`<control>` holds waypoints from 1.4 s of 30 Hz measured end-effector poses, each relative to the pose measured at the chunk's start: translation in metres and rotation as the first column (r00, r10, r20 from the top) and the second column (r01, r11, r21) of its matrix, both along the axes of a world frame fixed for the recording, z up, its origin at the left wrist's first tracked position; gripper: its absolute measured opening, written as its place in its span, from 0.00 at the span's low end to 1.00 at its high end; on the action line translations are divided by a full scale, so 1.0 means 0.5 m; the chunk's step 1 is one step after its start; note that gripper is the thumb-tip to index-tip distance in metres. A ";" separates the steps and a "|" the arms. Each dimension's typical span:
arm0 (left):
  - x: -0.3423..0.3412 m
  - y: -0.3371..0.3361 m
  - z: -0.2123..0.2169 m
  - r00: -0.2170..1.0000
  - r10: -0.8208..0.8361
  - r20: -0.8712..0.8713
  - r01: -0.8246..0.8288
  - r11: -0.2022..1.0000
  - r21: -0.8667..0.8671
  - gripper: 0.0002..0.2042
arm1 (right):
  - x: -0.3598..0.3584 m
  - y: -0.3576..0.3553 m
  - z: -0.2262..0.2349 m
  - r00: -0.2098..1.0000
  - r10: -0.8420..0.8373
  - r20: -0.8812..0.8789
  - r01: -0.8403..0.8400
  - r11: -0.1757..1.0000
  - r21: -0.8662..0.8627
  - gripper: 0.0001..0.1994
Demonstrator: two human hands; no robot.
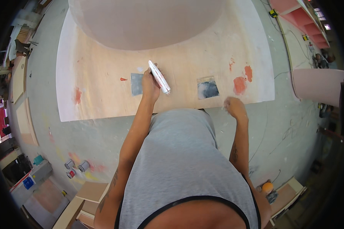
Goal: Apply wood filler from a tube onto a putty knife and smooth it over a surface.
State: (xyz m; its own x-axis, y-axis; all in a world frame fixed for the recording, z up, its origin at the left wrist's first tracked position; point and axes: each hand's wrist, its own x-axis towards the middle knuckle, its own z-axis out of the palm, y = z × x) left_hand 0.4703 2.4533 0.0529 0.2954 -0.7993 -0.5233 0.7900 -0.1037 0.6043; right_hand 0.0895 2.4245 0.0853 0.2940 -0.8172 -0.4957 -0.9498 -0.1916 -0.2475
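Observation:
My left hand (pixel 151 87) is closed around a slim white tube (pixel 159 78) with red marks, held slanting over a pale wooden panel (pixel 176 65). Just beside that hand lies a grey square sheet (pixel 136 86), partly covered by it. My right hand (pixel 236 108) is at the panel's near edge with its fingers curled in; whatever they pinch, if anything, is too small to make out. Between the hands, closer to the right one, a dark square that looks like sandpaper (pixel 208 90) bears whitish dust.
A large pale rounded form (pixel 147 23) covers the panel's far part. Reddish filler patches (pixel 239 85) mark its surface. Several paint cans (pixel 83 165) stand on the grey floor at lower left. Pink shelving (pixel 302 19) is at far right, above a pale pink curved piece (pixel 318 86). Cables cross the floor.

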 end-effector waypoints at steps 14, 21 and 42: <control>-0.090 -0.012 -0.045 0.981 0.186 -0.049 -0.192 0.970 -0.151 0.20 | 0.157 -0.120 0.011 0.920 0.383 -0.088 -0.392 0.911 -0.126 0.38; -0.114 -0.001 -0.072 0.963 0.268 0.024 -0.265 0.959 -0.097 0.22 | 0.162 -0.084 0.095 0.907 0.279 0.315 -0.281 0.959 -0.038 0.21; -0.153 0.002 -0.100 0.929 0.370 0.011 -0.361 0.913 -0.192 0.20 | 0.276 -0.055 0.095 0.885 0.336 0.322 -0.363 0.931 0.026 0.15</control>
